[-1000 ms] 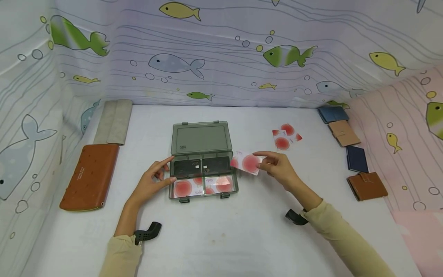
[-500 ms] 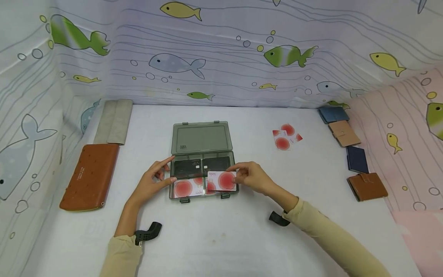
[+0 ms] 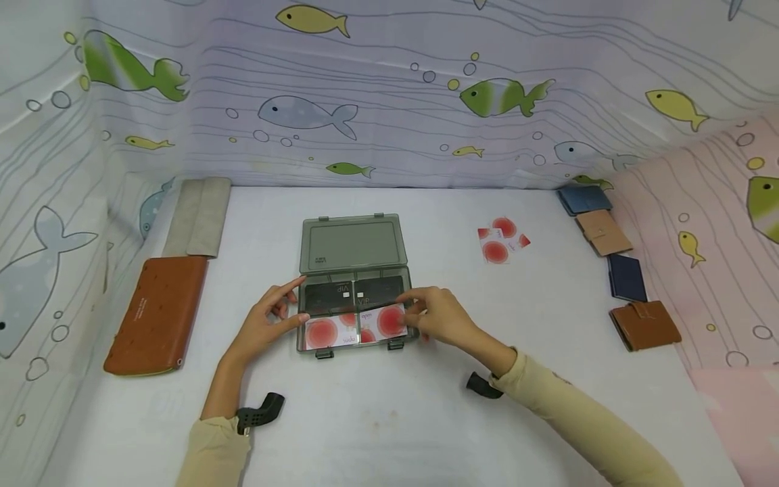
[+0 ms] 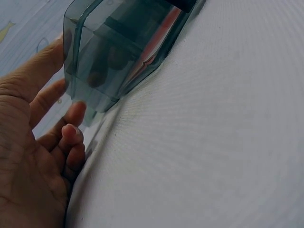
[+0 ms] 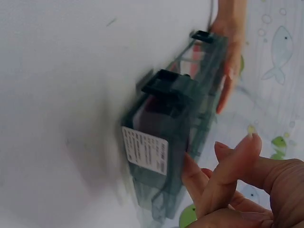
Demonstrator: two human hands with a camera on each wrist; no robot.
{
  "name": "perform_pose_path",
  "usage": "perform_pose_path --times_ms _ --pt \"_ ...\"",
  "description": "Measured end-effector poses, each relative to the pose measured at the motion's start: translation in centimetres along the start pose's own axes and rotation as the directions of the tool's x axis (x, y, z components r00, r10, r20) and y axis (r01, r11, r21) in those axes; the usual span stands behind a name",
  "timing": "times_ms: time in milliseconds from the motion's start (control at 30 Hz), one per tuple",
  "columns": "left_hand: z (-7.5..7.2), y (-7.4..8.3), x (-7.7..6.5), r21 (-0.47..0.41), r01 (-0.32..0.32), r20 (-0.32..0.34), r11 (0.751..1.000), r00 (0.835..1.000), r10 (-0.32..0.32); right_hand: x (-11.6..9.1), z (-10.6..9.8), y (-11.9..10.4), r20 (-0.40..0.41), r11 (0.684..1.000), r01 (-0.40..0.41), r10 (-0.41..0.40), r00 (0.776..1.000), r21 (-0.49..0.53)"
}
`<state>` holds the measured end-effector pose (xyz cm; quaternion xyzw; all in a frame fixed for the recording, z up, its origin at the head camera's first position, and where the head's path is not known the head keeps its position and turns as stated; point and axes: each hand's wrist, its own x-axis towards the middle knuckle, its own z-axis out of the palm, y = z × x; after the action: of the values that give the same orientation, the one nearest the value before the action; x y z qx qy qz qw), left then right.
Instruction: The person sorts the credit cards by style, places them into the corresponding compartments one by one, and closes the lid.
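A translucent grey-green plastic box (image 3: pixel 354 250) lies with its lid open toward the back. Two black VIP cards (image 3: pixel 325 297) fill its back compartments. White cards with red circles lie in both front compartments, the left card (image 3: pixel 325 331) and the right card (image 3: pixel 383 323). My left hand (image 3: pixel 264 323) rests its extended thumb and index finger against the box's left side; the other fingers bend loosely below, as the left wrist view shows. At the box's right edge is my right hand (image 3: pixel 443 316), fingertips beside the right card; nothing shows between thumb and fingers in the right wrist view.
More red-and-white cards (image 3: pixel 496 252) overlap in a small pile at the back right. Along the right edge sit a blue, a tan, a navy and a brown wallet (image 3: pixel 646 326). A large brown wallet (image 3: pixel 157 314) and a grey folded case (image 3: pixel 197 216) lie at left.
My right hand has brought a red-and-white card leftward from beside the box and lowered it into the front right compartment, letting it go. My left hand has stayed at the box.
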<state>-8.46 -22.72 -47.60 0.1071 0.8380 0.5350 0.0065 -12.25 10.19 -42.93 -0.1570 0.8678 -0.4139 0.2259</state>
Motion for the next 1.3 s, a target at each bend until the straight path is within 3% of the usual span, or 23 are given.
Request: perform_pose_path --times_ms 200,367,467,600,667,733,800,1000,1133,1300 --pt "0.1 0.0 0.0 -0.008 -0.016 -0.003 1.0 1.0 0.016 -1.1 -2.9 0.4 -0.077 0.997 -0.064 0.066 0.995 0.035" --pt "0.1 0.0 0.0 -0.002 -0.023 -0.009 1.0 1.0 0.023 0.2 -6.2 4.1 -0.244 0.994 -0.112 0.11 0.964 0.006" --pt "0.1 -0.1 0.0 -0.011 -0.026 -0.01 1.0 1.0 0.026 1.5 -8.1 7.4 -0.376 0.985 -0.172 0.148 0.915 -0.031" --pt "0.1 -0.2 0.1 -0.017 -0.03 -0.002 0.999 1.0 0.03 2.4 -10.0 10.9 -0.527 0.948 -0.317 0.248 0.813 -0.044" --pt "0.2 -0.2 0.0 -0.016 -0.031 -0.001 0.999 1.0 0.031 2.5 -10.5 11.9 -0.565 0.924 -0.382 0.302 0.768 -0.026" --pt "0.2 -0.2 0.0 -0.011 -0.033 -0.003 0.999 0.999 0.033 2.5 -10.9 12.5 -0.581 0.903 -0.429 0.34 0.74 -0.017" --pt "0.2 -0.1 0.0 -0.009 -0.036 -0.008 0.999 0.999 0.036 2.4 -11.1 12.5 -0.579 0.89 -0.456 0.37 0.727 -0.005" --pt "0.0 -0.3 -0.1 -0.01 -0.04 -0.015 0.999 0.999 0.039 3.2 -10.9 12.1 -0.537 0.864 -0.502 0.442 0.719 0.039" --pt "0.0 -0.3 -0.1 -0.009 -0.031 -0.011 0.999 0.999 0.031 3.6 -10.7 12.1 -0.544 0.873 -0.481 0.443 0.712 0.081" --pt "0.0 -0.2 -0.1 -0.006 -0.007 -0.002 1.0 1.0 0.007 3.6 -10.5 11.9 -0.609 0.901 -0.397 0.416 0.676 0.176"
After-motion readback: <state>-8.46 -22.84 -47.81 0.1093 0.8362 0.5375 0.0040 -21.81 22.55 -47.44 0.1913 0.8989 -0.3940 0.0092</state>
